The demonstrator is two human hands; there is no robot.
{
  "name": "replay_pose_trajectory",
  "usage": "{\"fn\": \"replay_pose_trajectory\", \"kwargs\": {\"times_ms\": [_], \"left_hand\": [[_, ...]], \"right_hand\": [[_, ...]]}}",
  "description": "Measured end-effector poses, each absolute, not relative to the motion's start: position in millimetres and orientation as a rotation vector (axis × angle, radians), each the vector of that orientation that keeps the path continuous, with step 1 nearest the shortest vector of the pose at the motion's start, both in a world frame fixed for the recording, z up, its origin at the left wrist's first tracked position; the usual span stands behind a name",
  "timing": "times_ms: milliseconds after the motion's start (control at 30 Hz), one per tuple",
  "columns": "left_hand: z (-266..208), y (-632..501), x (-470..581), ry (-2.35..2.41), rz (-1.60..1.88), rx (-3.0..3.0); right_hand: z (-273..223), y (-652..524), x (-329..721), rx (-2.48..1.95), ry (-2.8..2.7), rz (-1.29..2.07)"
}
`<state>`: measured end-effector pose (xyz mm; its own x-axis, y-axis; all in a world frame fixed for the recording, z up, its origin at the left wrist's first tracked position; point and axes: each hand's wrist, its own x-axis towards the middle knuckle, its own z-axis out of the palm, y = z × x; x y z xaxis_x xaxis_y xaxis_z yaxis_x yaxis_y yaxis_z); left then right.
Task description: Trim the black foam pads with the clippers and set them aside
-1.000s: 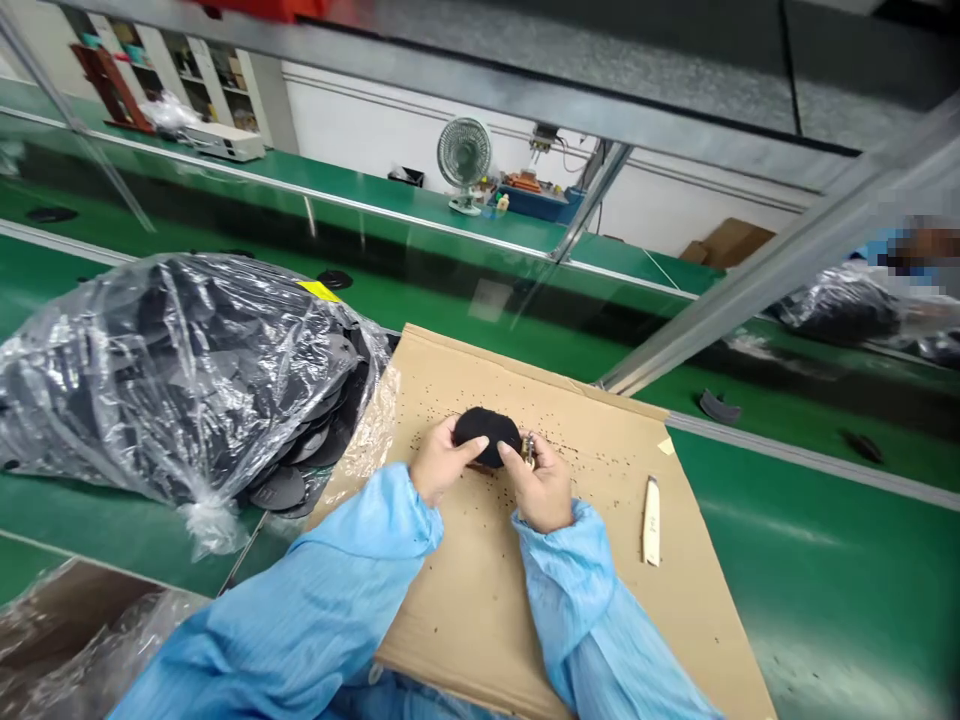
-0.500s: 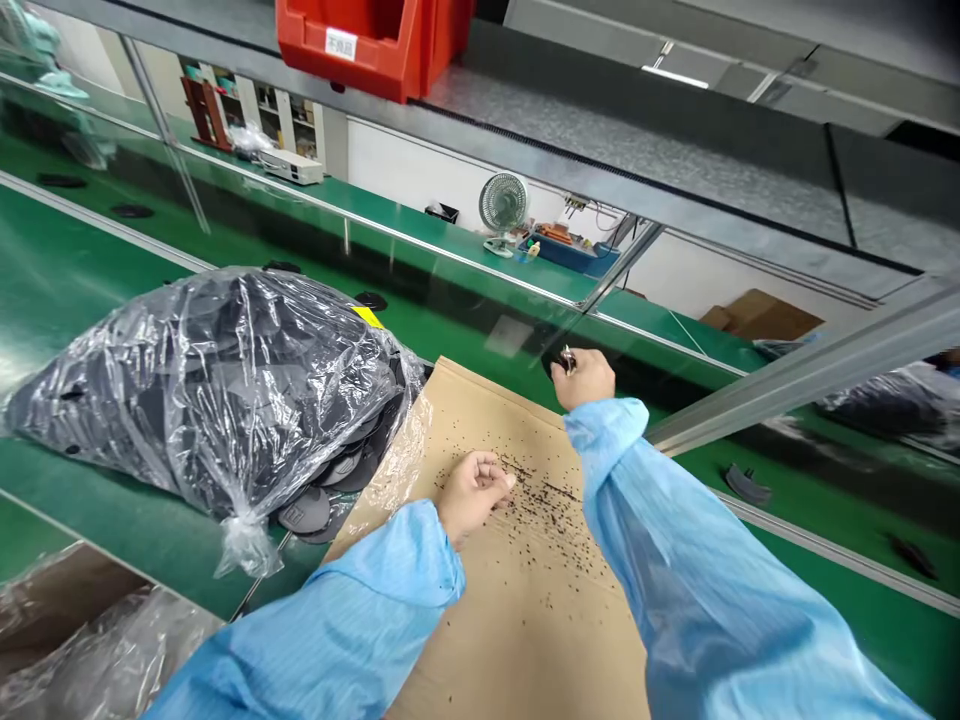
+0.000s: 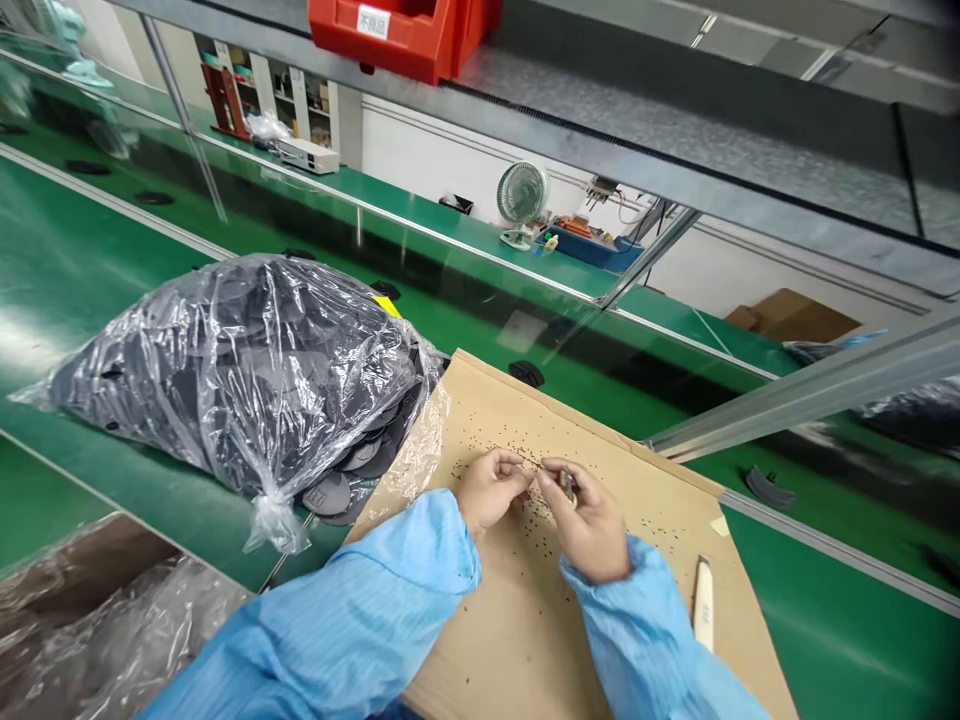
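Observation:
My left hand (image 3: 491,492) is low over the cardboard sheet (image 3: 517,630), thumb and fingertips pinched together; whatever sits between them is too small or hidden to name. Close beside it on the right, my right hand (image 3: 592,525) has its fingers curled round a small shiny metal tool (image 3: 568,486), which looks like nail clippers but is mostly covered. The fingertips of both hands nearly meet. Many tiny black bits (image 3: 541,530) lie scattered on the cardboard under and around them. A dark curved flat part (image 3: 526,373) rests on the green belt past the sheet's far edge.
A clear plastic bag (image 3: 247,370) full of dark flat parts slumps left of the cardboard, some spilling from its opening. A white-handled cutter (image 3: 703,605) lies at right. Overhead runs a shelf with a red bin (image 3: 405,40). A metal post (image 3: 810,375) slants at right.
My right hand has come back from over the green belt to beside my left hand, metal tool still in it. The dark part it held out there now lies on the belt.

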<state>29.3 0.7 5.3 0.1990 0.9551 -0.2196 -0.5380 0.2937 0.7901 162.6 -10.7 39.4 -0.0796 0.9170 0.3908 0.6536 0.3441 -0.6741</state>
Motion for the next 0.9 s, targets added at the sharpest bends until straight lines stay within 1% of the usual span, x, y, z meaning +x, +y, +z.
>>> {"fn": "replay_pose_trajectory", "kwargs": {"times_ms": [133, 200, 433, 600, 900], "left_hand": [[7.4, -3.7, 28.3, 0.814, 1.044, 0.723], [5.8, -6.5, 30.1, 0.817, 1.004, 0.764], [0.5, -10.9, 32.7, 0.786, 0.989, 0.87], [3.4, -11.4, 28.4, 0.78, 0.983, 0.905], [-0.4, -13.1, 29.1, 0.692, 0.936, 1.157]], "right_hand": [[8.4, -35.8, 168.7, -1.392, -1.405, 0.324], [-0.2, -40.5, 165.9, -1.4, -1.345, 0.335], [2.6, -42.9, 165.0, -1.376, -1.577, 0.467], [-1.3, -43.5, 165.6, -1.342, -1.581, 0.488], [-19.0, -38.7, 168.0, -1.239, -1.639, 0.554]]}}
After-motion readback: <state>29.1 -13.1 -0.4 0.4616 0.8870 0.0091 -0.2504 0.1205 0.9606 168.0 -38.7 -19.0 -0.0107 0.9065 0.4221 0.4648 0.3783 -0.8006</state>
